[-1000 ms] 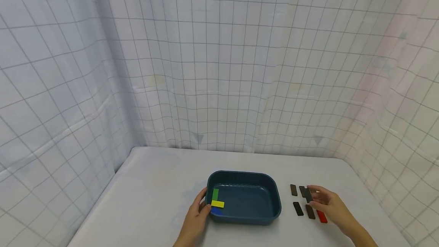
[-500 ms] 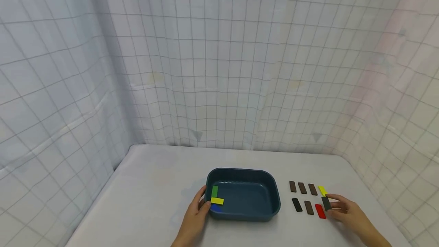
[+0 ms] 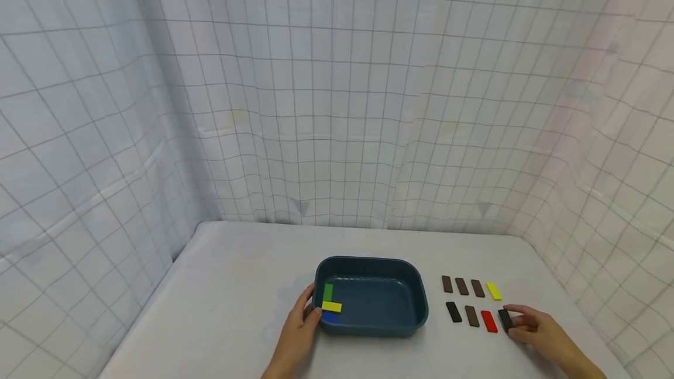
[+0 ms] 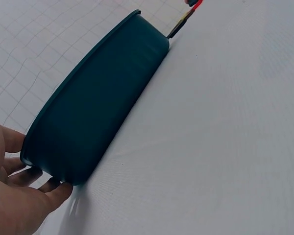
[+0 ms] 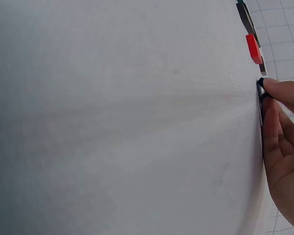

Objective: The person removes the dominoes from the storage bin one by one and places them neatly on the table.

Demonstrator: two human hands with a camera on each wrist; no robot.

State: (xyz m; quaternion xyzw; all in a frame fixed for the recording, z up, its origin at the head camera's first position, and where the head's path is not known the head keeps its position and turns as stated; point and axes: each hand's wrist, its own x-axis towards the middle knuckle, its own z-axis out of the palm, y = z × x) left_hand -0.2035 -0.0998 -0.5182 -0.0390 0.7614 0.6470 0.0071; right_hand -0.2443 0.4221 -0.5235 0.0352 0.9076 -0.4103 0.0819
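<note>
The landmark here is the dark teal tray (image 3: 405,309), which stands on the white table (image 3: 237,285). The left hand (image 3: 297,335) holds the left end of this tray: the thumb lies over the rim and the other fingers (image 4: 54,188) are curled against the outer wall, close together, as the left wrist view shows. Inside the tray, at that same end, a green block (image 3: 328,292) lies lengthwise, a yellow block (image 3: 332,307) lies across its near end and touches it, and a blue block (image 3: 330,317) lies just beside the yellow one, toward the person. To the right of the tray, apart from it, small flat blocks lie on the table in two rows. The far row has three brown blocks (image 3: 461,286) and then another yellow block (image 3: 493,291) at the end farthest from the tray. The near row has a black block (image 3: 453,312) nearest the tray, then a brown one (image 3: 471,316), then a red block (image 3: 488,321), and last a dark block (image 3: 505,320). The right hand (image 3: 539,335) is at this dark block, on the side away from the tray; its thumb and fingertips (image 5: 272,88) pinch the block, which lies flat on the table in line with its row. The other fingers of this hand are loosely bent and close together.
</note>
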